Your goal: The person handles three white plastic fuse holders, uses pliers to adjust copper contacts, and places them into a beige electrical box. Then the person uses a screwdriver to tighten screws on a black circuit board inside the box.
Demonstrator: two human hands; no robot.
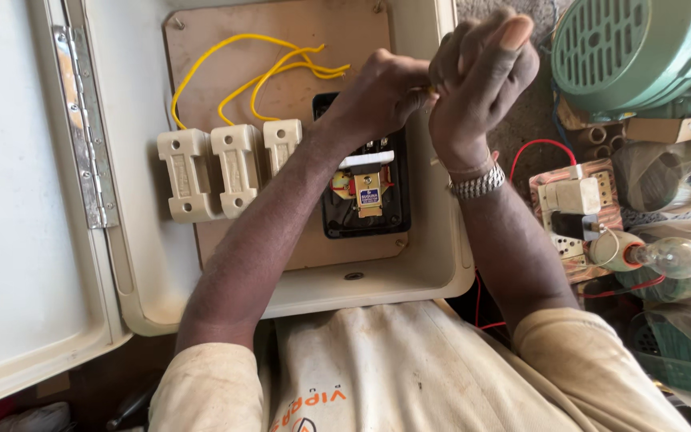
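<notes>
My left hand (381, 90) and my right hand (480, 80) meet above the upper right of an open cream metal box (161, 264). Both pinch a small thin item between their fingertips; it is too small to name. Yellow wires (233, 72) loop across the brown backboard (281, 40) from three cream fuse holders (229, 168). A black switch unit (365, 196) with brass and red parts sits under my left wrist. A metal watch band (477, 184) circles my right wrist.
The box door (17, 200) lies open to the left on a steel hinge (81, 128). Right of the box are a green motor housing (633, 48), a small board with a lamp holder and clear bulb (669, 256), red wires (537, 148) and plastic bags (681, 176).
</notes>
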